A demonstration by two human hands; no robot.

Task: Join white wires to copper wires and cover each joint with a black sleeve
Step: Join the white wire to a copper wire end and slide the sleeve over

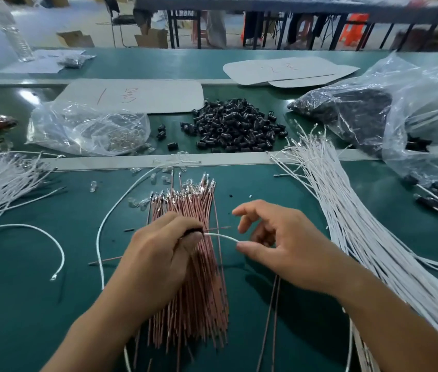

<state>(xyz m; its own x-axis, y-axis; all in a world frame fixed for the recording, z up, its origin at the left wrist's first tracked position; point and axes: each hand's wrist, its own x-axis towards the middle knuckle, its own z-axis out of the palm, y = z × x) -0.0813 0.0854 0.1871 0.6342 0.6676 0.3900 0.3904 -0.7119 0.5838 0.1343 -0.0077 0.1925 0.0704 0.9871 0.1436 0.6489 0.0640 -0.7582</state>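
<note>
My left hand (158, 251) grips a black sleeve (193, 231) between thumb and fingers, above the bundle of copper wires (199, 291) lying on the green table. A white wire (221, 236) comes out of the sleeve to the right. My right hand (274, 242) pinches that wire's far end between thumb and a finger, its other fingers spread. A thin copper wire (221, 227) sticks out just above the white one. A loose pile of black sleeves (235, 124) lies further back. A big fan of white wires (360, 224) lies to the right.
More white wires (0, 178) lie at the left edge, with two loose ones curving over the mat. A clear bag of small metal parts (91, 130) sits back left, a large plastic bag with black parts (373, 108) back right. Cardboard sheets (142, 95) lie behind.
</note>
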